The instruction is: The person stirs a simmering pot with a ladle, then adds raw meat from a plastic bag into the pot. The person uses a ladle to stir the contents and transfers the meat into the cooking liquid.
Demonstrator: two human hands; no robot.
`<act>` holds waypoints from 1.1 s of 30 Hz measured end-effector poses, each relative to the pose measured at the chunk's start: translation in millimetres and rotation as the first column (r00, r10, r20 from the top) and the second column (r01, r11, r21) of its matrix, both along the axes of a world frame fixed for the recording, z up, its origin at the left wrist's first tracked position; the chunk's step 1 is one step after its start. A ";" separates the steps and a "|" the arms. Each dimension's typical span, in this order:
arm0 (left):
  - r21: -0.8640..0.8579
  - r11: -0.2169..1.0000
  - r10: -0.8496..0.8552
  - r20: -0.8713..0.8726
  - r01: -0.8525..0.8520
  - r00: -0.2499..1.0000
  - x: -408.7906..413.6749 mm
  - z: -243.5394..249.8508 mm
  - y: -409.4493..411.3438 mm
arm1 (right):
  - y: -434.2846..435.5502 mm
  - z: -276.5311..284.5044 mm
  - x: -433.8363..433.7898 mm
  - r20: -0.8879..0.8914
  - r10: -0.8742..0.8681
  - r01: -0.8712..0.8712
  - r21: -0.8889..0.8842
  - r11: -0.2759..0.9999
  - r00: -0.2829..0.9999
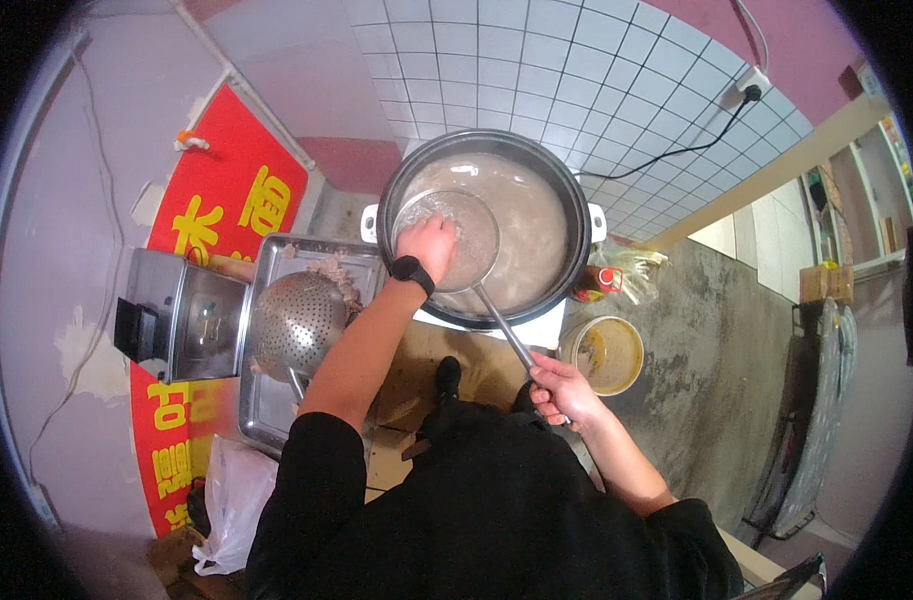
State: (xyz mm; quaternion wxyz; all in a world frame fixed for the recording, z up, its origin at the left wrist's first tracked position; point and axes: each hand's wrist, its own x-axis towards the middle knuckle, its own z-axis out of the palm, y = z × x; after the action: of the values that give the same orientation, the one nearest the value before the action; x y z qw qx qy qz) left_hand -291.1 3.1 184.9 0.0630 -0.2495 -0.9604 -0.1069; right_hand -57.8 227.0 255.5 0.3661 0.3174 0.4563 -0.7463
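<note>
A large round black pot [535, 247] with white side handles holds cloudy greyish liquid. My right hand [565, 390] is closed around the metal handle of a fine-mesh skimmer [475, 240], whose round head lies over the left part of the liquid. My left hand [429, 244], with a dark watch on the wrist, is inside the skimmer's rim; its fingertips are blurred, and whether they hold anything is hidden. Left of the pot, a perforated metal ladle [299, 322] rests on a steel tray [265, 420] among pieces of what looks like meat [333, 270].
A bucket [606, 356] with a yellowish inside stands on the floor right of the pot, near a red-capped bottle [603, 281] and plastic bags [640, 274]. A steel container [205, 319] stands left of the tray. A white plastic bag [235, 495] lies below it. A tiled wall rises behind the pot.
</note>
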 end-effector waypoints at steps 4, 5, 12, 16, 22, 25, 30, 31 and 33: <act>-0.038 0.998 -0.058 -0.115 0.054 0.992 -11.2 -19.3 -3.4 | -3.7 -1.7 -2.5 0.029 -0.014 0.015 -0.012 1.000 0.999; -0.049 0.997 -0.068 -0.102 0.063 0.992 -13.6 -22.0 -5.1 | -3.7 -2.8 -3.4 0.029 -0.013 0.014 -0.023 1.000 0.999; 0.005 0.998 -0.068 -0.042 0.069 0.997 -19.5 -3.0 -19.8 | -5.0 -4.9 -10.1 0.056 0.005 -0.005 0.002 1.000 0.998; 0.095 0.995 0.030 0.007 -0.030 1.000 -19.6 -18.5 -38.2 | -5.2 -1.3 -14.2 0.067 0.004 -0.005 0.012 1.000 0.998; 0.371 0.916 0.133 0.083 -0.155 0.988 7.4 5.7 -60.0 | -4.2 1.2 -20.5 0.077 -0.019 0.017 0.021 1.000 0.997; 0.305 0.951 -0.065 0.043 0.049 0.997 10.0 16.5 -56.2 | -0.5 0.5 -21.0 0.048 0.006 -0.005 -0.010 1.000 0.999; -0.006 0.958 -0.285 0.130 0.288 0.950 -25.9 2.7 -32.5 | -1.9 3.5 -22.4 0.046 0.036 -0.037 0.016 0.999 0.998; -0.070 0.944 -0.313 0.132 0.323 0.941 -32.5 0.2 -29.2 | -4.2 4.5 -21.7 0.052 0.040 -0.041 0.022 0.999 0.998; -0.133 0.920 -0.352 0.134 0.369 0.926 -42.1 -9.5 -25.4 | -5.5 3.1 -20.0 0.066 0.040 -0.042 0.022 0.999 0.997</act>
State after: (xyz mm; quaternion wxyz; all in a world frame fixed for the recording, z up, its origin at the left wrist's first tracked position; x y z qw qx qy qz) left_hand -333.3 -22.2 175.4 -0.0292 -0.4204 -0.9052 -0.0547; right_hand -77.8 221.5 258.7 0.3924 0.3365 0.4593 -0.7224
